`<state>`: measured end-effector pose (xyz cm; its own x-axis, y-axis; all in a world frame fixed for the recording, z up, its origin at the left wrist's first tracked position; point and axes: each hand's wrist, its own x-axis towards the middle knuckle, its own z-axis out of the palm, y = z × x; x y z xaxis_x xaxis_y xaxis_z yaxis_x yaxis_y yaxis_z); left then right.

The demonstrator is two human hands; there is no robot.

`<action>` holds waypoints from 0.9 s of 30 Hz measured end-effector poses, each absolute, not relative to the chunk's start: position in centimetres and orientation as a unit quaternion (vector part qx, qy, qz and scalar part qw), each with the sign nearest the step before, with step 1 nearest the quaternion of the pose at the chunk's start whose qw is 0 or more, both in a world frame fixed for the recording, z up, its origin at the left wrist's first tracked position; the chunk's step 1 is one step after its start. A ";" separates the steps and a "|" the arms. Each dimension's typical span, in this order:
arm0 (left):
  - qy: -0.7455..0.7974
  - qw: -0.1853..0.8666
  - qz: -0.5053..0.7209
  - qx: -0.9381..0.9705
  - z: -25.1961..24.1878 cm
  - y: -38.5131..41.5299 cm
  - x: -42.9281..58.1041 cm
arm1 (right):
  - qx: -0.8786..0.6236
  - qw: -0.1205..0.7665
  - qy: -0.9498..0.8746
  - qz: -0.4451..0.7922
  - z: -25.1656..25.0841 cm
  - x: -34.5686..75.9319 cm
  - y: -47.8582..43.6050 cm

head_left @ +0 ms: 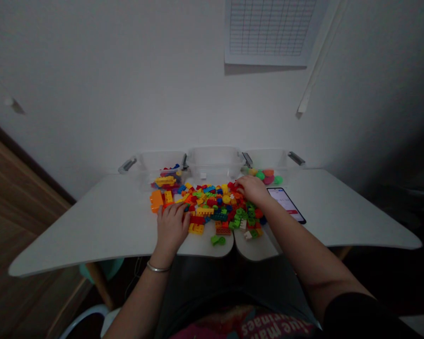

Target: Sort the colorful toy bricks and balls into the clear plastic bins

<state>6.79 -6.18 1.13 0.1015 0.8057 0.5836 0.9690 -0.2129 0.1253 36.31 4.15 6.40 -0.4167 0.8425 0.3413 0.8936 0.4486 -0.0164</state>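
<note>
The left hand lies palm down at the pile's eight o'clock, fingers slightly spread and loosely bent; the right hand curls over its one o'clock edge — whether either has hold of a brick, I cannot tell. The toy-brick pile, many-coloured, sits mid-table between them. Beyond it stand three clear plastic bins: the left bin, at eleven, contains mixed bricks; the middle bin, at twelve, shows a small white piece, inside or in front; the right bin, at one, contains rounded coloured pieces. On the white table, a lit smartphone lies at three o'clock. A gridded sheet hangs on the wall at one; wood panelling stands at nine.
</note>
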 end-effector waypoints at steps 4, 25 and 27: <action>-0.607 0.148 -0.281 -0.728 1.1 -6.2 6.8 | -0.516 0.251 -0.817 -0.051 6.5 36.6 3.7; -0.488 -0.054 -0.385 -0.782 5.0 -6.1 13.0 | -0.370 0.645 -0.373 0.555 2.2 31.2 -5.1; -0.471 -0.094 -0.393 -0.784 4.9 -5.9 13.8 | -0.364 0.634 -0.377 0.568 2.2 30.8 -5.8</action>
